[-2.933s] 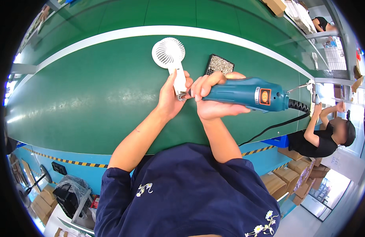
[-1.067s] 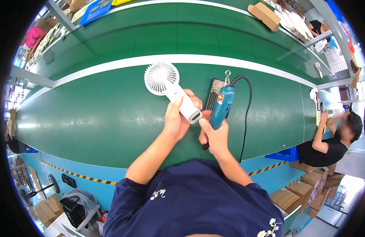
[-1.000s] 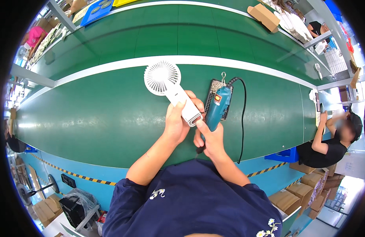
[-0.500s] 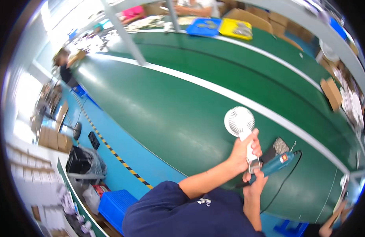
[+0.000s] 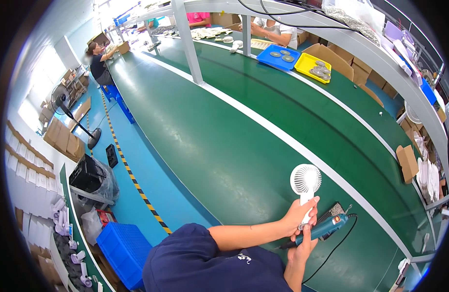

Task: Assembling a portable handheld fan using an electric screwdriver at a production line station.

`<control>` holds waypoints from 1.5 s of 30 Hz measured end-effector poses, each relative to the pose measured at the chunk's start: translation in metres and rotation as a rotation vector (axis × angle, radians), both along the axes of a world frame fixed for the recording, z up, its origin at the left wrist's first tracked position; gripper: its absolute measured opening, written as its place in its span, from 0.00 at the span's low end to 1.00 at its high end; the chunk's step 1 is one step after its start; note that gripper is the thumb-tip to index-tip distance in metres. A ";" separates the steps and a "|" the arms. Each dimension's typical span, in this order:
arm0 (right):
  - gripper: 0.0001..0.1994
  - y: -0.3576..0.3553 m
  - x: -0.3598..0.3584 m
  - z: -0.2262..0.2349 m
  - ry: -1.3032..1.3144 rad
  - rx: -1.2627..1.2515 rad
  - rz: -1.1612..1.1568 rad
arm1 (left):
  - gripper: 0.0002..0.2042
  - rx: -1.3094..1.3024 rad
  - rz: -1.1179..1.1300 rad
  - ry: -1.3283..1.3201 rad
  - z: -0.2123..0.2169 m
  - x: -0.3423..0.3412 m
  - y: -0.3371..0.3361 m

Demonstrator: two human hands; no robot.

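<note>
As the head swings left and the view sweeps up the line, where a second ago it looked straight down at the bench, the work itself has barely shifted: the left hand is still clamped on the white handle of the fan, and the right hand still grips the teal driver, the two hands close together, nearly touching, low at the right of the frame above the dark blue shirt. The driver, lifted and pointed along the bench earlier, now lies level just under the fan's handle, its tip towards the base of the handle; whether it touches cannot be told. That suggests the fastening work on the handle goes on while the eyes go elsewhere. The fan is small and white, a round grille head upright on a straight stem, clean and whole as far as can be seen. A black cord trails from the driver across the green belt, and a dark mesh pad lies just behind the tool. Beyond, a white stripe runs up the belt; farther on sit a blue tray and a yellow tray of round parts, with cardboard boxes beside them. At the far end other workers sit at the line, a pedestal fan on the blue floor
</note>
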State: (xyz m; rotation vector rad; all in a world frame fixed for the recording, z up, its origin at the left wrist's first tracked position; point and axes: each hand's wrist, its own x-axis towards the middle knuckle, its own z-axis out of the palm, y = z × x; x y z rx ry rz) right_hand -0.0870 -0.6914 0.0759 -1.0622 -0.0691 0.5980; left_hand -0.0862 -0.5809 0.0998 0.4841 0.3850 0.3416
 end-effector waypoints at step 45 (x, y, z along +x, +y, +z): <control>0.13 0.007 -0.006 0.022 0.142 0.260 0.116 | 0.21 0.332 -0.148 -0.091 0.018 -0.024 0.005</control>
